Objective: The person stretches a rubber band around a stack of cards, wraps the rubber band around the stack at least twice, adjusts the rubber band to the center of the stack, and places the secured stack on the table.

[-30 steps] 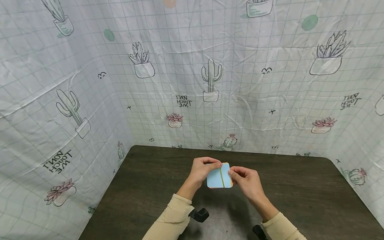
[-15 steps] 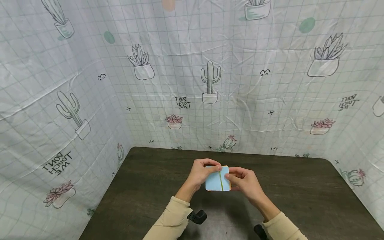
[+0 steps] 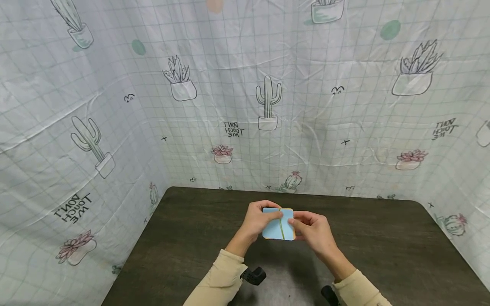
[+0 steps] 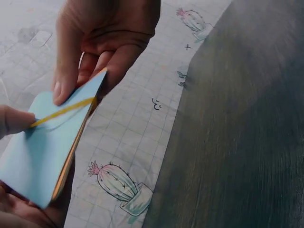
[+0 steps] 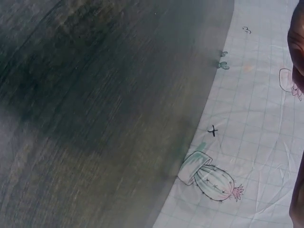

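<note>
A small stack of light-blue, round-cornered cards (image 3: 271,229) with orange showing at the edge is held up above the table. Round it runs a yellow-green rubber band (image 3: 282,230), slightly bent near the left thumb. My left hand (image 3: 255,219) grips the stack from the left, its thumb pressing on the band in the left wrist view. From the right, my right hand (image 3: 317,230) pinches the near-side edge, thumb on the blue face and fingers behind. The stack hides part of the fingers. Only a sliver of a hand (image 5: 297,47) shows in the right wrist view.
A dark wood table (image 3: 183,238) lies below the hands. White cloth (image 3: 306,106) printed with cacti surrounds it at the back and sides. Each wrist carries a black strap-like device, the left one (image 3: 254,275) jutting out over the table.
The stack has shifted slightly left overall, dipping and then rising. My left thumb has slid a little down onto the face by the band, and my right thumb lies further onto the cards.
</note>
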`<state>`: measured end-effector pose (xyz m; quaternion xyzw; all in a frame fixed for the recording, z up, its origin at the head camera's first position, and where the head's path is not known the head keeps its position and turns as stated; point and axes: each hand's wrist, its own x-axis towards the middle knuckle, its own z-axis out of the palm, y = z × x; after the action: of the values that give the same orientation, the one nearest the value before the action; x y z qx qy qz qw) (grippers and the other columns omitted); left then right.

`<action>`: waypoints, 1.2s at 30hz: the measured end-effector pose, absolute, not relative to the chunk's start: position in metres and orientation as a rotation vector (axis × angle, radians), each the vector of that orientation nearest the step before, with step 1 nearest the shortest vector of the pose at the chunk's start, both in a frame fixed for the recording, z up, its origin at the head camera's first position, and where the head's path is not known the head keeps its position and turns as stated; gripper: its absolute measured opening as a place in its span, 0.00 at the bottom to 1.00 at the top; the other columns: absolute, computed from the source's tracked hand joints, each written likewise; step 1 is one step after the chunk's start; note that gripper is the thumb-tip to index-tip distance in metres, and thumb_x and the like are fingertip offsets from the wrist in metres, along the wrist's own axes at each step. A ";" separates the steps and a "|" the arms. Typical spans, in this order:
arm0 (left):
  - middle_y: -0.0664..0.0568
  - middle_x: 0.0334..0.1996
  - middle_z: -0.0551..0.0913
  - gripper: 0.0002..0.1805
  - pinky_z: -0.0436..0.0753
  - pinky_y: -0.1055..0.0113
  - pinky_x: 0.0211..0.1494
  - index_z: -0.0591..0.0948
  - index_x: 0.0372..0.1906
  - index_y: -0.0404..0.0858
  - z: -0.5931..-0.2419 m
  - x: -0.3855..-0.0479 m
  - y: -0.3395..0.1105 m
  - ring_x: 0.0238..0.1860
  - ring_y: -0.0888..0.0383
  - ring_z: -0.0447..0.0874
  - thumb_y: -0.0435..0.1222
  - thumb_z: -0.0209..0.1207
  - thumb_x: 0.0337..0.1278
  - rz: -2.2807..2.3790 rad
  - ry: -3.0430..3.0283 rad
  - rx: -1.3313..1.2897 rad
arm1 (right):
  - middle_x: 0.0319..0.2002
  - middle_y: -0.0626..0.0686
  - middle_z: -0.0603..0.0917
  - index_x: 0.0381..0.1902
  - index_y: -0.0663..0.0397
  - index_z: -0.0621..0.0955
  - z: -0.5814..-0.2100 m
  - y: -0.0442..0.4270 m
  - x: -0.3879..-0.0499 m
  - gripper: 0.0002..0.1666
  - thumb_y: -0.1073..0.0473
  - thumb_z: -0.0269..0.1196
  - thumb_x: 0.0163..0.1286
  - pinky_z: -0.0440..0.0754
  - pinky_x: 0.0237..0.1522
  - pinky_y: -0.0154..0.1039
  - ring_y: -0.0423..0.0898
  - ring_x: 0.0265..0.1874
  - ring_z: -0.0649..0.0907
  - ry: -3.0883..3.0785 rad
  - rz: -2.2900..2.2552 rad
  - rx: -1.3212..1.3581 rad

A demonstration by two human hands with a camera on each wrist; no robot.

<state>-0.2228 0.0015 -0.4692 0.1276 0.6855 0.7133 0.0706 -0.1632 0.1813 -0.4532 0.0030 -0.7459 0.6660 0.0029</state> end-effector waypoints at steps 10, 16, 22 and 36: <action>0.48 0.39 0.81 0.09 0.82 0.67 0.30 0.85 0.37 0.36 -0.475 -0.225 0.005 0.32 0.55 0.82 0.33 0.71 0.52 2.279 1.790 0.185 | 0.40 0.62 0.86 0.57 0.71 0.81 -0.451 0.181 -0.164 0.21 0.65 0.67 0.69 0.87 0.35 0.50 0.52 0.33 0.88 -2.311 2.119 0.013; 0.51 0.35 0.80 0.07 0.82 0.68 0.29 0.82 0.34 0.40 -0.476 -0.226 0.007 0.30 0.57 0.82 0.31 0.71 0.52 2.347 1.686 0.163 | 0.39 0.62 0.86 0.57 0.72 0.81 -0.451 0.181 -0.164 0.21 0.66 0.66 0.70 0.88 0.33 0.46 0.52 0.32 0.88 -2.307 2.119 0.013; 0.52 0.35 0.82 0.11 0.84 0.67 0.30 0.84 0.42 0.39 -0.478 -0.225 0.005 0.31 0.57 0.84 0.31 0.71 0.54 2.306 1.693 0.222 | 0.40 0.62 0.86 0.57 0.73 0.80 -0.451 0.183 -0.163 0.21 0.65 0.65 0.71 0.88 0.33 0.45 0.52 0.32 0.88 -2.302 2.128 -0.003; 0.45 0.25 0.86 0.11 0.87 0.51 0.28 0.82 0.39 0.32 -0.483 -0.208 0.006 0.21 0.49 0.86 0.25 0.70 0.50 1.978 1.872 0.377 | 0.41 0.61 0.87 0.59 0.74 0.78 -0.447 0.192 -0.171 0.22 0.65 0.64 0.72 0.87 0.36 0.47 0.48 0.33 0.89 -2.281 2.092 -0.056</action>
<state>-0.2081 0.0062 -0.4828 0.1345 0.6680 0.7055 0.1948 -0.1713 0.1924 -0.4469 -0.0181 -0.7366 0.6756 0.0233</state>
